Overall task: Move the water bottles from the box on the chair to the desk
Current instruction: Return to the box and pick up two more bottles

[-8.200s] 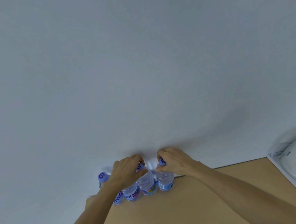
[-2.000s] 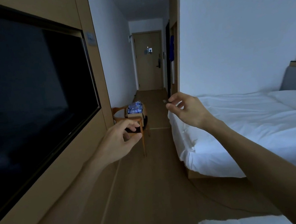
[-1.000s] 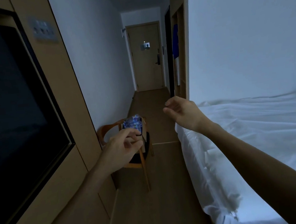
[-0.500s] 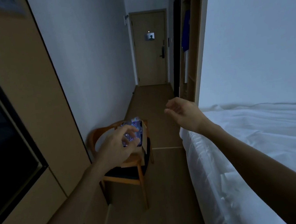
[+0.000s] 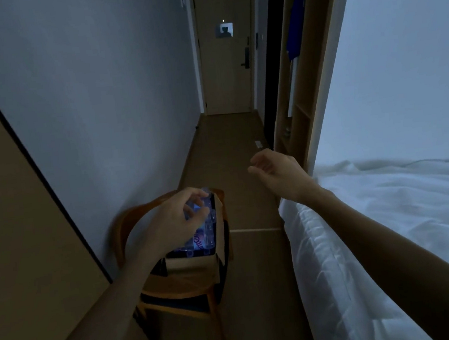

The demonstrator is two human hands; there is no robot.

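Observation:
A cardboard box (image 5: pixel 194 267) stands on a wooden chair (image 5: pixel 181 293) against the left wall. Several clear water bottles with blue caps and blue labels (image 5: pixel 204 238) fill the box. My left hand (image 5: pixel 177 219) hovers over the bottles with curled, parted fingers and holds nothing. My right hand (image 5: pixel 276 170) is raised to the right of the chair, above the floor, with loose fingers and nothing in it. The desk is out of view.
A bed with white sheets (image 5: pixel 390 230) lines the right side. A wooden wall panel (image 5: pixel 15 219) is on the left. A narrow strip of wood floor (image 5: pixel 256 277) runs between chair and bed toward a door (image 5: pixel 226 50). An open wardrobe (image 5: pixel 299 79) stands far right.
I have come closer to the chair, so the box looks larger. My left hand has come down over the bottles. The right hand stays raised and empty.

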